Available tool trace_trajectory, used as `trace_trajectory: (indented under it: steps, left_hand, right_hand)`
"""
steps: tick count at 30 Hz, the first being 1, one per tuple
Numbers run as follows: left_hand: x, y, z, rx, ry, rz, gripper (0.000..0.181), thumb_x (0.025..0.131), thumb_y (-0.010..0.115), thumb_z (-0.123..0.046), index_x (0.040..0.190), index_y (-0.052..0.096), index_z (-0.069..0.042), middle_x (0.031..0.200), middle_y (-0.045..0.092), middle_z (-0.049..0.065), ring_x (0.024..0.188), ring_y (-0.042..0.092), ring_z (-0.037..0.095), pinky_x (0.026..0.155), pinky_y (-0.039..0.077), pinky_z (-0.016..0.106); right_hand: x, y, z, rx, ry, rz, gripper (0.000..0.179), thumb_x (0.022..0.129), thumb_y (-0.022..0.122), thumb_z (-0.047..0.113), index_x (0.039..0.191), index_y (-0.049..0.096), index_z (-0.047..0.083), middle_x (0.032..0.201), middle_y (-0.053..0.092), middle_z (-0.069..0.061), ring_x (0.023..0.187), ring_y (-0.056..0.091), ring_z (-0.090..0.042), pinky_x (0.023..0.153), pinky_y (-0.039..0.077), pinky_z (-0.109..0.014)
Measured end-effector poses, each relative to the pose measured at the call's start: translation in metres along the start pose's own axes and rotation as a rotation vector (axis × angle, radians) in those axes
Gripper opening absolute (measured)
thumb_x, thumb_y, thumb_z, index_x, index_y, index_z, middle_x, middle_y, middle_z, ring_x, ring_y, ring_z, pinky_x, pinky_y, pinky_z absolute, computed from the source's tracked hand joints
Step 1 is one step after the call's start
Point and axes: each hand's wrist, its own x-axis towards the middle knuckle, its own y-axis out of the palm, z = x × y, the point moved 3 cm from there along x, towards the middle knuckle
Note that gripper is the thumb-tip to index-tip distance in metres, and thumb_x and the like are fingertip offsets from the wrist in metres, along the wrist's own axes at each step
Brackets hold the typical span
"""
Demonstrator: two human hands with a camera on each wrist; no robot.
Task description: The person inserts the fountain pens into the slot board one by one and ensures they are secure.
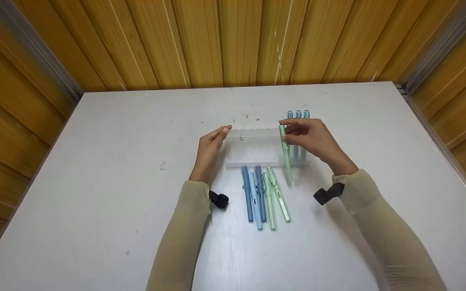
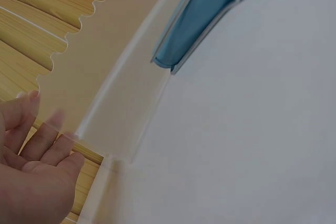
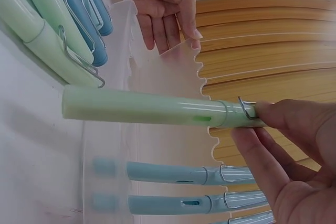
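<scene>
A frosted clear plastic pen rack (image 1: 253,165) with a scalloped back edge stands on the table. My left hand (image 1: 210,149) pinches its upper left corner between thumb and fingers. Three light blue pens (image 3: 165,173) lie side by side in the rack at its right end, caps upward. Over the rack, just left of these pens, my right hand (image 1: 316,139) pinches a light green pen (image 3: 142,107) by its cap, the barrel pointing down toward the front. In the right wrist view the pen's far end is near the rack's front wall.
In front of the rack lies a loose row of pens: dark blue pens (image 1: 246,194), a light blue pen (image 1: 256,206) and light green pens (image 1: 269,202). They rest on the white table (image 1: 115,194). Behind the table rises a yellow wood-patterned wall (image 1: 200,44).
</scene>
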Motion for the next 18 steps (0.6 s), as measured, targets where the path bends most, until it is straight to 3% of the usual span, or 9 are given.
trace_trajectory:
  steps: [18]
  left_hand:
    - [-0.0001, -0.0002, -0.0002, 0.003, 0.014, -0.004, 0.041, 0.095, 0.059, -0.040, 0.127, 0.064, -0.016, 0.140, 0.055, -0.001, 0.138, 0.041, 0.015, 0.114, 0.034, 0.034]
  right_hand:
    - [0.0011, -0.0072, 0.0042, 0.122, -0.058, -0.164, 0.039, 0.090, 0.068, 0.017, 0.129, 0.062, 0.018, 0.112, 0.065, -0.010, 0.093, 0.061, -0.014, 0.081, 0.051, -0.013]
